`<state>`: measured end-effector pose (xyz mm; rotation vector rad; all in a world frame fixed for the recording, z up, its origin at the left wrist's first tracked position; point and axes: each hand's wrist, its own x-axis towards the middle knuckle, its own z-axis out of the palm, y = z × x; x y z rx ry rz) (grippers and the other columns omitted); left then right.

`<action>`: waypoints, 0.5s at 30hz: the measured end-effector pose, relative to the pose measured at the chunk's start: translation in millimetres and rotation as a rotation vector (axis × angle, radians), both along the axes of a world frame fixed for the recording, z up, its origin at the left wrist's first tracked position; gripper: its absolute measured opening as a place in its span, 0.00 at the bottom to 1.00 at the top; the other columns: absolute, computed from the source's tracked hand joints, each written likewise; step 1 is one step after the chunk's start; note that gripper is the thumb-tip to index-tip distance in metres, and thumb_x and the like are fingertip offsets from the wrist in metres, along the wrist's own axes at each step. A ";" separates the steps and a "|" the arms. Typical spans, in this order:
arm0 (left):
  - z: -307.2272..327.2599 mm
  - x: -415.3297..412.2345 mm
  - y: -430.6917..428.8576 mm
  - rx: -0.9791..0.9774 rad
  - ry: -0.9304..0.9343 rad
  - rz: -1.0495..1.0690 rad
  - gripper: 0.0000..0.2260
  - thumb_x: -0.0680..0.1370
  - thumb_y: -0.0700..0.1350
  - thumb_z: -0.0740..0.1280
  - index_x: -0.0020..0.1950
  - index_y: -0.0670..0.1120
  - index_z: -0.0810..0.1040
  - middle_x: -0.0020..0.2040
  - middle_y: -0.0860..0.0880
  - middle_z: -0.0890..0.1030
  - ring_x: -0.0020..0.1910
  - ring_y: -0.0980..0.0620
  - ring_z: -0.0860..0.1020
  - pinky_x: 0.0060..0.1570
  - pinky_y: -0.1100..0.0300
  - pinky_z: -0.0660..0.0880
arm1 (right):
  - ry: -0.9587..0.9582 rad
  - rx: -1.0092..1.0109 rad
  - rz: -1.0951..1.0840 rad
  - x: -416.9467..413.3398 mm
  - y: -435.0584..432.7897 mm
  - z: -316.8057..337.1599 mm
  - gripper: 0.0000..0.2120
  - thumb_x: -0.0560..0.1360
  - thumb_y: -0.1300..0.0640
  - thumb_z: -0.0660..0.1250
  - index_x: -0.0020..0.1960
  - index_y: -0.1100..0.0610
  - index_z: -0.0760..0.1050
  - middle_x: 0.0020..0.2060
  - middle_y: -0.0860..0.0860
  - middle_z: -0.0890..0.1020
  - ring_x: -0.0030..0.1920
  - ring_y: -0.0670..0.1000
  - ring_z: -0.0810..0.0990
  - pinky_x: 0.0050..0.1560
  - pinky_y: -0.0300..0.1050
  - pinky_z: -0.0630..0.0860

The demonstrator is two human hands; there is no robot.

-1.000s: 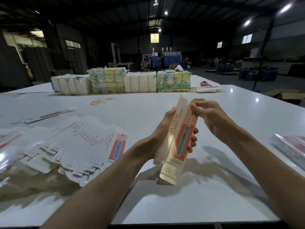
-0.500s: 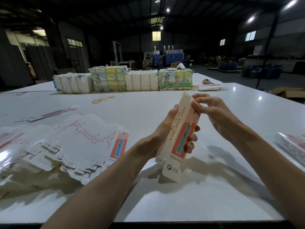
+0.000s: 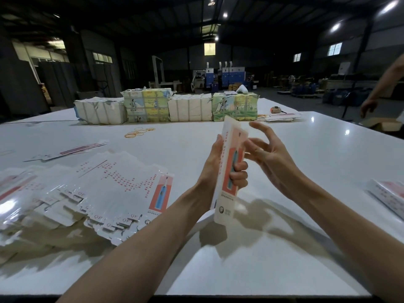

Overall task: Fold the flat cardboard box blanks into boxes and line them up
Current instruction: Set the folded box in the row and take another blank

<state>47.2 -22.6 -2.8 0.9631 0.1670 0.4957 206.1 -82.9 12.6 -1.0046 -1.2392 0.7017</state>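
Left hand [image 3: 211, 169] grips box blank [image 3: 228, 197] over glossy table [image 3: 306, 154], dim warehouse.

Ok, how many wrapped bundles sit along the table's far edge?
4, in one row, left to right: left white bundle, left printed bundle, right white bundle, right printed bundle. Any behind them would be hidden.

Big glossy white table [image 3: 295, 154], and at its far end sits a row of wrapped bundles [image 3: 190, 109], some plain white, some with colourful prints. Yellow rubber bands [image 3: 140, 132] lie loose just in front of them, with an orange tape measure [image 3: 276, 109] off to the right. Blue machines [image 3: 227, 76] stand way back in the dark hall. Somebody else's arm [image 3: 384, 84] pokes in at the right edge.
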 end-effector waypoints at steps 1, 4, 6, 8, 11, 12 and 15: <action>-1.1 -0.4 1.3 -0.011 -0.008 -0.001 0.28 0.81 0.71 0.55 0.60 0.46 0.71 0.33 0.47 0.73 0.26 0.56 0.74 0.30 0.64 0.76 | -0.031 0.011 -0.003 -2.5 0.7 -3.8 0.28 0.77 0.50 0.74 0.73 0.46 0.67 0.56 0.55 0.85 0.60 0.57 0.85 0.59 0.49 0.83; -4.9 -2.2 3.3 0.003 0.011 0.014 0.30 0.80 0.72 0.55 0.61 0.47 0.75 0.37 0.46 0.78 0.33 0.53 0.80 0.39 0.60 0.80 | -0.043 0.044 -0.006 -6.9 0.8 -10.8 0.25 0.79 0.53 0.72 0.72 0.46 0.66 0.54 0.55 0.87 0.59 0.58 0.85 0.57 0.50 0.84; -4.0 -2.5 2.9 0.112 0.106 0.108 0.34 0.78 0.74 0.54 0.66 0.47 0.77 0.42 0.43 0.82 0.40 0.47 0.84 0.46 0.52 0.83 | 0.011 0.045 0.021 -5.7 -1.9 -10.7 0.24 0.80 0.55 0.71 0.72 0.48 0.66 0.53 0.58 0.86 0.58 0.60 0.85 0.58 0.54 0.84; -3.1 -1.1 1.5 0.278 0.207 0.271 0.32 0.77 0.73 0.54 0.68 0.53 0.75 0.47 0.43 0.87 0.45 0.41 0.87 0.49 0.45 0.85 | 0.024 0.050 0.014 -2.2 -4.7 -8.1 0.25 0.79 0.54 0.71 0.73 0.49 0.66 0.53 0.60 0.86 0.57 0.62 0.85 0.59 0.56 0.83; -8.9 1.2 2.5 0.566 0.270 0.602 0.19 0.84 0.66 0.53 0.74 0.64 0.59 0.59 0.45 0.85 0.49 0.44 0.88 0.48 0.48 0.86 | -0.066 0.059 -0.060 -0.1 -5.4 -6.0 0.26 0.79 0.52 0.72 0.73 0.47 0.66 0.52 0.56 0.87 0.57 0.59 0.86 0.61 0.55 0.82; -10.3 1.5 2.9 0.648 0.251 0.655 0.18 0.85 0.63 0.53 0.74 0.68 0.57 0.62 0.47 0.83 0.51 0.45 0.88 0.49 0.48 0.86 | -0.099 0.058 -0.079 -1.0 -5.0 -6.2 0.26 0.79 0.50 0.72 0.73 0.47 0.67 0.51 0.55 0.87 0.56 0.59 0.86 0.61 0.54 0.82; -9.6 3.8 2.1 0.713 0.146 0.553 0.24 0.85 0.61 0.56 0.80 0.71 0.53 0.67 0.56 0.79 0.53 0.47 0.87 0.50 0.43 0.85 | -0.186 0.060 -0.134 -3.3 -4.6 -7.3 0.27 0.76 0.44 0.73 0.73 0.45 0.69 0.49 0.52 0.87 0.51 0.57 0.86 0.55 0.50 0.83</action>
